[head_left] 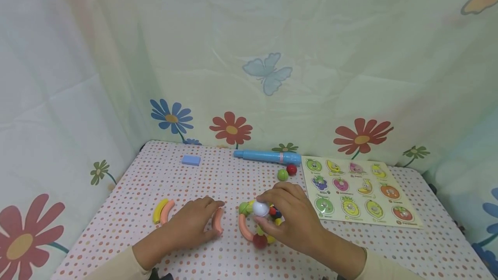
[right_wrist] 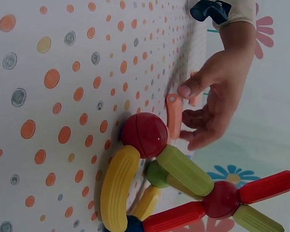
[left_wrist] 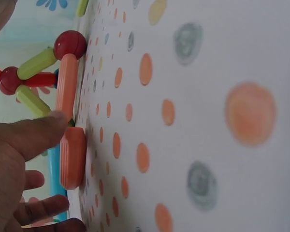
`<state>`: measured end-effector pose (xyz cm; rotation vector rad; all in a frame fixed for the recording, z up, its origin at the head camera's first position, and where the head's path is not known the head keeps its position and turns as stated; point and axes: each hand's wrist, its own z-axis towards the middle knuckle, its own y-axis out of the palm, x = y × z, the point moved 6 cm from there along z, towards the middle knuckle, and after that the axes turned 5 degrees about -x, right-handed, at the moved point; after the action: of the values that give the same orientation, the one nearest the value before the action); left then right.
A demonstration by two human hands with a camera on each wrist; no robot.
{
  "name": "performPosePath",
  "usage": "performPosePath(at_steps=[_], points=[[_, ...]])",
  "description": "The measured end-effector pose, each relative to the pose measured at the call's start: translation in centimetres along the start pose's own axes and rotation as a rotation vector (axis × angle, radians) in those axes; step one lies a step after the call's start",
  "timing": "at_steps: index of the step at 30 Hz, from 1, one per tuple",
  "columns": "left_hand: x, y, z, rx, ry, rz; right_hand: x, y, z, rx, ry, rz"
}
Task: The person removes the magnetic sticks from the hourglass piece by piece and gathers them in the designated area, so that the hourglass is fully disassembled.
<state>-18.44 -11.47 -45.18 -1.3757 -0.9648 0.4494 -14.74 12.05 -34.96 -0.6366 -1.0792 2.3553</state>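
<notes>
A small structure of coloured balls and sticks stands on the dotted tabletop, with a dark red ball (head_left: 260, 241) at its front and a curved orange stick (head_left: 244, 228) at its left. At its top my right hand (head_left: 297, 217) pinches a white ball (head_left: 260, 208) between thumb and fingers. In the right wrist view, a red stick (right_wrist: 268, 186) reaches up toward that ball, mostly out of frame. My left hand (head_left: 192, 221) is beside a loose curved orange stick (head_left: 218, 221), thumb and fingers apart around it. Whether they touch it is unclear.
Yellow (head_left: 160, 211) and orange (head_left: 167, 211) curved sticks lie left of the left hand. Behind are a blue block (head_left: 191, 160), a blue tube-like object (head_left: 264, 156), a green ball (head_left: 282, 175) and a red ball (head_left: 291, 169). A fruit picture board (head_left: 373, 189) lies right.
</notes>
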Motion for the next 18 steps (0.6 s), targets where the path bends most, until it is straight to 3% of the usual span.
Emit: performPosePath(at_steps=[8,18], points=[[0.25,0.44,0.32,0.036,0.003,-0.014,-0.2,-0.1,0.12,0.021,-0.027,-0.004],[-0.16,0.58,0.59,0.012,-0.017,-0.062,-0.18,-0.06,0.12,0.013,-0.028,0.001]])
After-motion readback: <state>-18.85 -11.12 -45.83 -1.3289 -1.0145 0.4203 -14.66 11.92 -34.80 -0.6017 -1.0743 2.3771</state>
